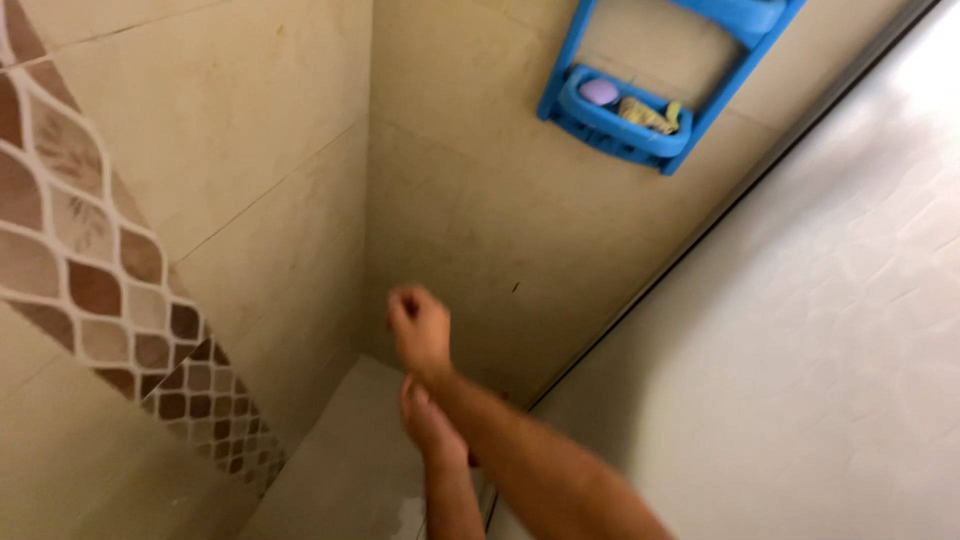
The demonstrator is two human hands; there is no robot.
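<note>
Below the blue shelf point(640, 115), the right hand point(420, 330), blurred and curled with grip unclear, could slip on the wet floor point(350, 480); the left hand point(430, 425) hangs empty.

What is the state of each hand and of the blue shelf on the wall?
Right hand: raised, fingers curled shut, blurred, nothing seen in it.
Left hand: lower, partly hidden behind the right forearm; grip unclear.
Blue shelf: hung on the wall, holding a purple soap and a yellow sponge.

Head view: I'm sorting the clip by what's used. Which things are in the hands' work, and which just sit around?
In hand:
right hand, blurred, raised near the beige wall
left hand, lower, by the floor

Just there:
blue shelf
purple soap
yellow sponge
patterned tiles
</note>
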